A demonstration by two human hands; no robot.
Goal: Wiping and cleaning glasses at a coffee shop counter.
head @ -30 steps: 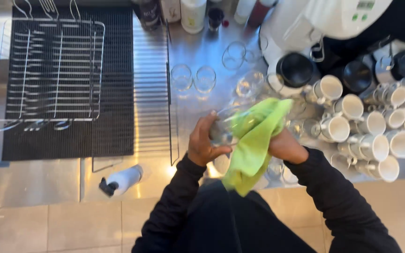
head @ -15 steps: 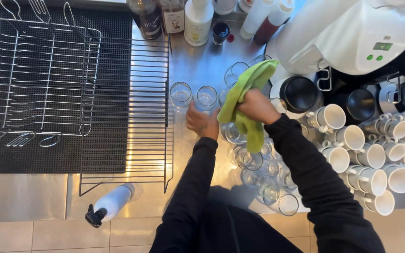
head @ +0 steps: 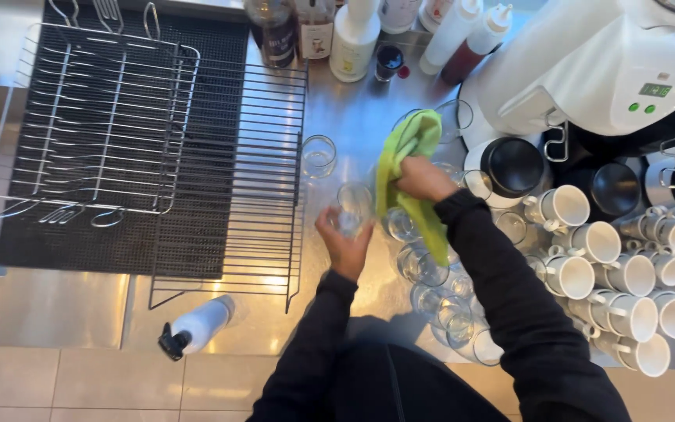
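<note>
**Glass and cloth at mid-frame**

Left hand wrapped around a clear glass at centre of frame. Right hand clenched on a green cloth, just right of that glass. More glasses below, white cups at right, wire rack upper left.

One head-worn camera looks steeply down, fairly close, over the steel counter.

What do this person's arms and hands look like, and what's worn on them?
Both arms are in long, plain black sleeves that end at the wrists. The left hand and right hand are bare: no gloves, and no rings or watch can be made out.
</note>
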